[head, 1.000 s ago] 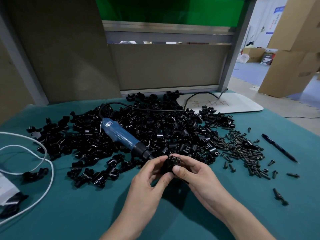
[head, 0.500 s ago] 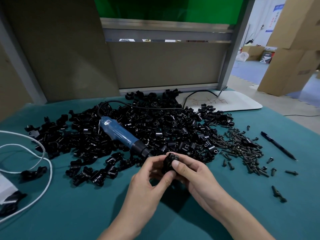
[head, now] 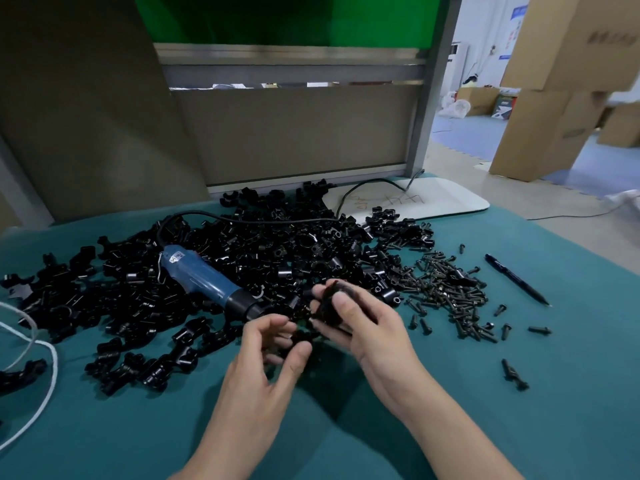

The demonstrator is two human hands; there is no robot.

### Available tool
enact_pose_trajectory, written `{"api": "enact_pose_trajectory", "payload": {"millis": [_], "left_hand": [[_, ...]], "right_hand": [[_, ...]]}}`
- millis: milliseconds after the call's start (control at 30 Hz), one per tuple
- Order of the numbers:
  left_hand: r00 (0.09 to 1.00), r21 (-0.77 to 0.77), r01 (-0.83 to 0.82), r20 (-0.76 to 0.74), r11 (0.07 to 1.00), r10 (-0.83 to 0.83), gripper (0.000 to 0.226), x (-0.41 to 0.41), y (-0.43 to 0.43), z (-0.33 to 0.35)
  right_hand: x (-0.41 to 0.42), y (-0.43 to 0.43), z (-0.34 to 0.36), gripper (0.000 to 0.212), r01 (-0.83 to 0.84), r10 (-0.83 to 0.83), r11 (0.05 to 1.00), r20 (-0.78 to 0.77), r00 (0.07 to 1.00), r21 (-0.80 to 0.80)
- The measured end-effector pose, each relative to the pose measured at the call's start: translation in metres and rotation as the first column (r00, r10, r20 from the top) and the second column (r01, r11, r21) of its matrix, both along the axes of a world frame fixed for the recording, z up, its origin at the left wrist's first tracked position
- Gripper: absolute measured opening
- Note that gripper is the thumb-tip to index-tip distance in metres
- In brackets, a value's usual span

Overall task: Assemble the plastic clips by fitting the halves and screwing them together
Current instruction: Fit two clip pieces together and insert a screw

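The left hand (head: 266, 344) has been drawn off the clip (head: 329, 306), its fingers loosely spread and empty; the clip is now gripped by the right hand (head: 360, 320) alone, so the halves seem fitted.

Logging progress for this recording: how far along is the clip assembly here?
Early. No finished clips can be told apart in the big pile of black clip parts. In hand: the right hand holds one black clip piece; the left hand sits just beside it, fingers loose. Left: screws lie loose, and the blue screwdriver lies unused on the pile.
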State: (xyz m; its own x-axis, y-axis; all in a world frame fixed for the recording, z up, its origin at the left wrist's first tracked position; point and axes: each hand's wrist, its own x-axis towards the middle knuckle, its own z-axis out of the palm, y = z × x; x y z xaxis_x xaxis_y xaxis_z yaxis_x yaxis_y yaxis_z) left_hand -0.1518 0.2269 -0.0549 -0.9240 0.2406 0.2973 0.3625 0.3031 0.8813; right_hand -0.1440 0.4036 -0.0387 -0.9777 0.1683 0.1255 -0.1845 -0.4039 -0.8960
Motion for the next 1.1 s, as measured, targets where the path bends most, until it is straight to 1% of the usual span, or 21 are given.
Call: {"api": "enact_pose_trajectory", "payload": {"millis": [67,133,167,200,267,333,367,433,533,567,633,700,733,767,800,833,867,933,1000,1033,1100], "left_hand": [[0.999,-0.082,0.030,-0.013,0.996,-0.031,0.029,-0.003,0.009,0.009],[0.993,-0.184,0.084,-0.064,0.979,-0.097,0.023,-0.011,0.028,0.018],[0.984,-0.270,0.109,-0.105,0.957,-0.142,0.022,-0.017,0.041,0.023],[0.969,-0.375,0.127,-0.150,0.918,-0.195,0.022,-0.024,0.056,0.028],[0.921,-0.563,0.120,-0.245,0.818,-0.304,0.026,-0.040,0.089,0.035],[0.865,-0.701,0.086,-0.300,0.708,-0.402,0.029,-0.055,0.121,0.038],[0.838,-0.759,0.061,-0.314,0.648,-0.447,0.031,-0.062,0.135,0.039],[0.790,-0.846,-0.004,-0.330,0.534,-0.516,0.034,-0.070,0.159,0.040],[0.754,-0.918,-0.104,-0.323,0.382,-0.572,0.036,-0.076,0.183,0.039],[0.751,-0.932,-0.125,-0.314,0.341,-0.581,0.035,-0.077,0.188,0.039],[0.758,-0.940,-0.137,-0.302,0.312,-0.578,0.032,-0.078,0.194,0.038],[0.746,-0.925,-0.145,-0.335,0.350,-0.576,0.030,-0.077,0.193,0.039],[0.741,-0.904,-0.131,-0.362,0.406,-0.566,0.029,-0.075,0.189,0.042],[0.746,-0.862,-0.091,-0.390,0.498,-0.540,0.026,-0.073,0.183,0.044],[0.770,-0.788,-0.031,-0.411,0.614,-0.489,0.021,-0.071,0.173,0.046],[0.811,-0.683,0.037,-0.406,0.729,-0.422,0.016,-0.068,0.160,0.048],[0.854,-0.564,0.093,-0.378,0.820,-0.357,0.011,-0.065,0.144,0.049],[0.913,-0.315,0.144,-0.323,0.938,-0.248,0.000,-0.056,0.107,0.046],[0.941,-0.115,0.090,-0.316,0.989,-0.122,0.006,-0.044,0.069,0.035],[0.950,-0.052,0.050,-0.304,0.997,-0.064,0.007,-0.039,0.053,0.028],[0.959,0.014,-0.024,-0.282,1.000,0.026,0.009,-0.031,0.028,0.014]], "right_hand": [[-0.003,0.025,0.008,0.029,0.131,-0.134,0.974,-0.008,0.991,-0.186],[-0.002,0.054,0.014,0.032,0.258,-0.276,0.900,-0.001,0.961,-0.351],[0.000,0.068,0.014,0.031,0.307,-0.339,0.846,0.006,0.941,-0.436],[0.003,0.079,0.013,0.029,0.336,-0.388,0.777,0.014,0.921,-0.532],[0.009,0.098,0.009,0.023,0.334,-0.449,0.612,0.033,0.893,-0.716],[0.013,0.110,0.005,0.020,0.310,-0.479,0.463,0.060,0.876,-0.830],[0.014,0.114,0.003,0.019,0.301,-0.485,0.416,0.070,0.872,-0.858],[0.014,0.118,0.002,0.018,0.290,-0.490,0.379,0.075,0.868,-0.879],[0.012,0.118,0.002,0.021,0.310,-0.479,0.385,0.099,0.872,-0.870],[0.011,0.119,0.001,0.025,0.315,-0.475,0.384,0.106,0.874,-0.868],[0.010,0.118,0.000,0.031,0.305,-0.463,0.397,0.098,0.881,-0.866],[0.010,0.117,-0.001,0.030,0.289,-0.455,0.428,0.072,0.887,-0.856],[0.009,0.115,0.000,0.026,0.285,-0.451,0.453,0.058,0.890,-0.845],[0.008,0.113,0.001,0.021,0.279,-0.440,0.482,0.046,0.897,-0.830],[0.007,0.110,0.002,0.017,0.268,-0.418,0.521,0.031,0.908,-0.811],[0.005,0.106,0.003,0.020,0.252,-0.380,0.580,0.017,0.925,-0.775],[0.004,0.099,0.004,0.025,0.239,-0.332,0.658,0.011,0.943,-0.714],[0.000,0.080,0.003,0.035,0.191,-0.214,0.828,0.017,0.977,-0.528],[-0.002,0.055,0.001,0.035,0.097,-0.096,0.941,0.018,0.995,-0.325],[-0.003,0.044,0.000,0.032,0.057,-0.054,0.972,0.018,0.998,-0.229],[-0.002,0.027,-0.003,0.027,0.003,-0.002,0.998,0.019,1.000,-0.063]]}}
